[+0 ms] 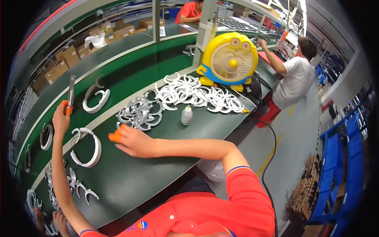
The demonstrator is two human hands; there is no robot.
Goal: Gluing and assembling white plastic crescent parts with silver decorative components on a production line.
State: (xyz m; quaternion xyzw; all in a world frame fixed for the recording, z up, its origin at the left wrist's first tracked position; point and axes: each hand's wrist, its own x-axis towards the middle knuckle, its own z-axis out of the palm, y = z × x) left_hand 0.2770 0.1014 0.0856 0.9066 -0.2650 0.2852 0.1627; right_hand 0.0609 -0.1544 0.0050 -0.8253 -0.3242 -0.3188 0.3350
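My left hand (60, 119), with orange covers on its fingertips, grips a narrow silver-grey curved part (72, 90) upright above the green conveyor belt. The exact kind of that part is unclear. My right hand (136, 142), also with orange fingertip covers, hovers over the dark green table with its thumb apart and nothing visible in it. Between the hands a white headphone headband (97, 150) lies on the table. Beyond my right hand is a pile of silver-grey curved parts (140, 112), and past it a heap of white curved parts (181, 91).
Another white headband (96, 107) rides on the belt (130, 71). A small white bottle (186, 116) stands on the table (158, 177). A yellow cartoon-shaped fan (233, 59) sits behind the white parts. Co-workers' hands (61, 223) show at lower left; a person in white (294, 81) works at right.
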